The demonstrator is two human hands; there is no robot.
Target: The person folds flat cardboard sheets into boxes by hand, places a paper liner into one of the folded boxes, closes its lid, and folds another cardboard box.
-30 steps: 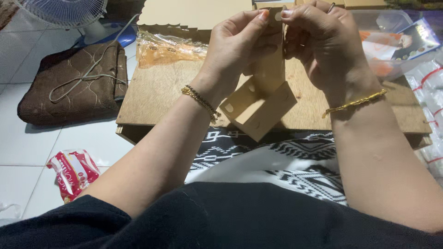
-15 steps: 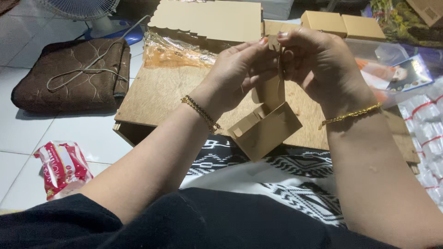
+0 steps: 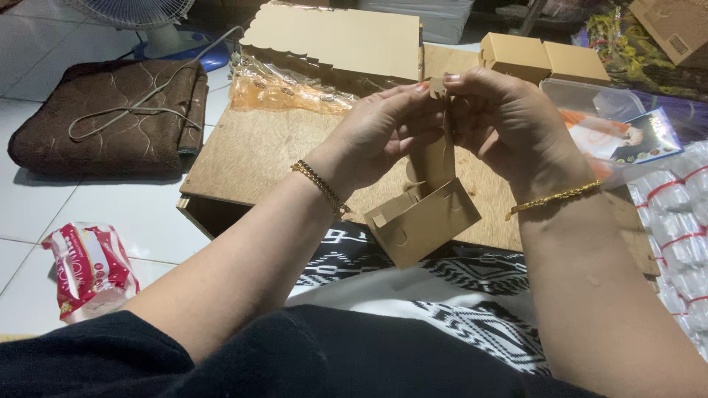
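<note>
L+R hands (image 3: 450, 125) pinch box flap (image 3: 422, 221), wood board (image 3: 258, 155) maybe under

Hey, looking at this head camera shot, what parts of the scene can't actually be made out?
All in the head view:
- Top flap of the brown cardboard box: covered by the left hand and right hand, so the fold itself is hidden.
- Fan: cut off by the top edge.
- Contents of the clear plastic tub: hidden by the right hand and glossy packets.
- Print on the red-and-white packet: too small and crumpled.
</note>
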